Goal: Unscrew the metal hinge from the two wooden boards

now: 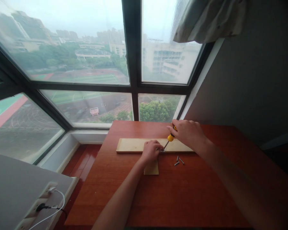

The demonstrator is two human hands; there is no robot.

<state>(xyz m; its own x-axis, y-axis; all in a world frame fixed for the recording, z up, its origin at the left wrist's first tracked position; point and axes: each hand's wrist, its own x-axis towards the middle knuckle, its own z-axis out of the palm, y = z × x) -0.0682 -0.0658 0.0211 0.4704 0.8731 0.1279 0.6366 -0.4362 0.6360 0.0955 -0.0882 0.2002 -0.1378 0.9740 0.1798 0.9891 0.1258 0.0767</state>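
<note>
My right hand (189, 133) is wrapped round the handle of a yellow-and-black screwdriver (170, 137), which slants down to the left. Its tip meets a small shiny metal piece (162, 151) at the near edge of a long pale wooden board (131, 145). Beside the tip, my left hand (151, 151) rests over the board's near edge with its fingers closed; what they pinch is mostly hidden. Under that hand a shorter wooden piece (151, 168) sticks out toward me from the long board. Several loose screws (181, 160) lie to the right, below my right hand.
All this lies on a reddish-brown wooden table (182, 198). Tall windows with dark frames (134, 64) stand behind it, with a curtain (211, 22) at upper right. At lower left, a white cable (63, 199) and a black plug (40, 207) are in wall sockets.
</note>
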